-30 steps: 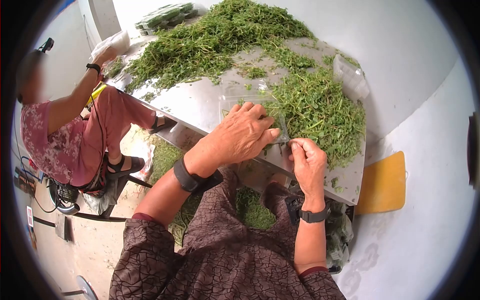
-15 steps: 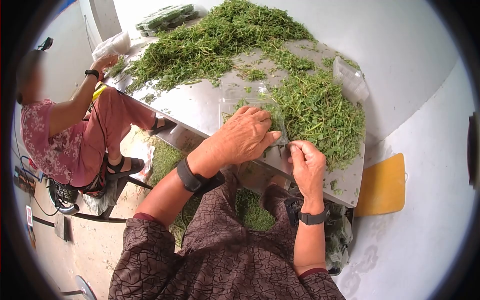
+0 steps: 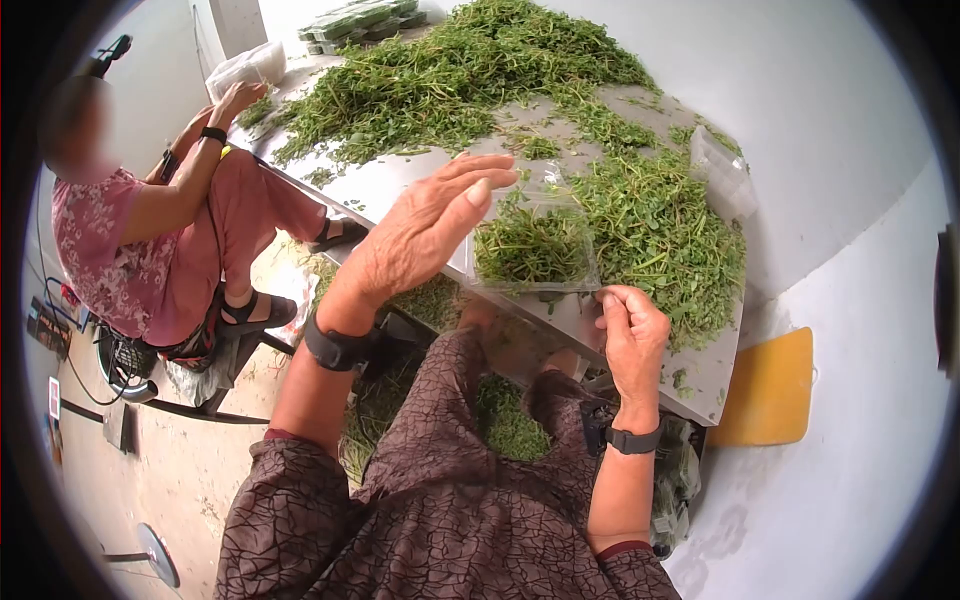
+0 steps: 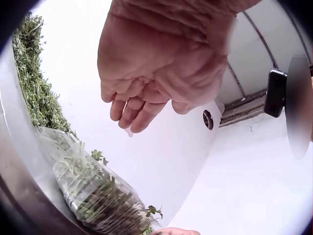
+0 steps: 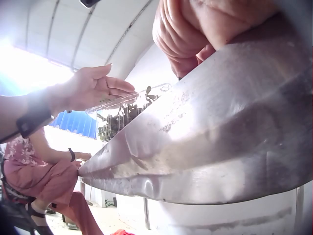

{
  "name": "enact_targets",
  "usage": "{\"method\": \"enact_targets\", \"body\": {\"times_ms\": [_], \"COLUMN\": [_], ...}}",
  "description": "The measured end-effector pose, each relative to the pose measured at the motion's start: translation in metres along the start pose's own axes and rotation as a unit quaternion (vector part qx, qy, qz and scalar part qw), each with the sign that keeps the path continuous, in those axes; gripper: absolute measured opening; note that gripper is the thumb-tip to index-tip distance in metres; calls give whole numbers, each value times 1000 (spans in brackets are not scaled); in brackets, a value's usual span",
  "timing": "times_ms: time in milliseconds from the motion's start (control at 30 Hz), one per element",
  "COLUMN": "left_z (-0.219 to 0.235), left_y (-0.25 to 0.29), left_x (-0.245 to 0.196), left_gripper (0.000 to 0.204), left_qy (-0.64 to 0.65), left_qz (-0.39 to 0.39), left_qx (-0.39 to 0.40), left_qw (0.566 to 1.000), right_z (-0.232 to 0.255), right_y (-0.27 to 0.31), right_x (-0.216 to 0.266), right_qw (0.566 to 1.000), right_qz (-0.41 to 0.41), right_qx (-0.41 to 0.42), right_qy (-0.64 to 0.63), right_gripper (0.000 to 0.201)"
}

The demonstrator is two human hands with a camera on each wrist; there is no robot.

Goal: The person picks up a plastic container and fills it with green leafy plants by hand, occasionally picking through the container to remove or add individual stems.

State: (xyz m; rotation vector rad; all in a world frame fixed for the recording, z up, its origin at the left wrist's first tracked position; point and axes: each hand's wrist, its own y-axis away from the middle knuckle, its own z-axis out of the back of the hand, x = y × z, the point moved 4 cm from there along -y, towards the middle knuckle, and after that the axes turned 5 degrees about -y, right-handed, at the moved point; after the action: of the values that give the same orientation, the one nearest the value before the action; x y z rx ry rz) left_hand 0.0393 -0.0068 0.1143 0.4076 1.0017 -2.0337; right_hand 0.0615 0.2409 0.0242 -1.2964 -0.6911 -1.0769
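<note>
A clear plastic box filled with cut leafy green stems sits at the near edge of the metal table. My left hand is raised over the box's left side, fingers extended and palm turned down, holding nothing. At the box's near right corner, the thumb and curled forefinger of my right hand pinch the rim. In the left wrist view, stems poke out above the wall of the box. The right wrist view has my left palm beside the box.
A heap of greens lies right of the box, a larger one behind. Nested clear boxes stand at the right, filled packs at the back. Another person sits at left. A yellow board is beside the table.
My left hand has lifted off the box and moved left, its fingers straightening and uncovering the greens inside. The right hand keeps its pinch at the corner. The view has shifted slightly.
</note>
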Motion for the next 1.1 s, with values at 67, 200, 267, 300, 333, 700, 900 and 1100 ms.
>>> {"method": "enact_targets", "body": {"times_ms": [67, 200, 267, 300, 333, 700, 900, 1100], "left_z": [3, -10, -25, -27, -32, -27, -36, -37], "left_y": [10, 24, 29, 30, 30, 33, 44, 43], "left_x": [8, 13, 20, 18, 15, -17, -30, -23], "left_gripper": [55, 55, 52, 52, 50, 47, 39, 35], "left_qy": [-35, -76, -77, -75, -132, -171, -190, -198], "left_qz": [1, -11, -17, -17, -32, -126, -177, -161], "left_qx": [5, 35, 51, 48, 71, 25, 62, 54], "left_qw": [999, 996, 996, 996, 988, 977, 964, 965], "right_z": [0, 0, 1, 1, 1, 2, 1, 0], "right_y": [0, 1, 1, 1, 0, 1, 0, 1], "right_x": [1, -1, -1, -1, -1, 0, -2, -1], "right_qw": [1000, 1000, 1000, 1000, 1000, 999, 1000, 1000], "right_qz": [-5, -15, -18, -16, -20, -30, -21, -31], "right_qx": [2, 2, 5, 6, 5, 5, 1, 1], "right_qy": [1, -7, -9, -7, -6, 16, 5, 1], "right_gripper": [11, 11, 12, 12, 12, 13, 14, 13]}}
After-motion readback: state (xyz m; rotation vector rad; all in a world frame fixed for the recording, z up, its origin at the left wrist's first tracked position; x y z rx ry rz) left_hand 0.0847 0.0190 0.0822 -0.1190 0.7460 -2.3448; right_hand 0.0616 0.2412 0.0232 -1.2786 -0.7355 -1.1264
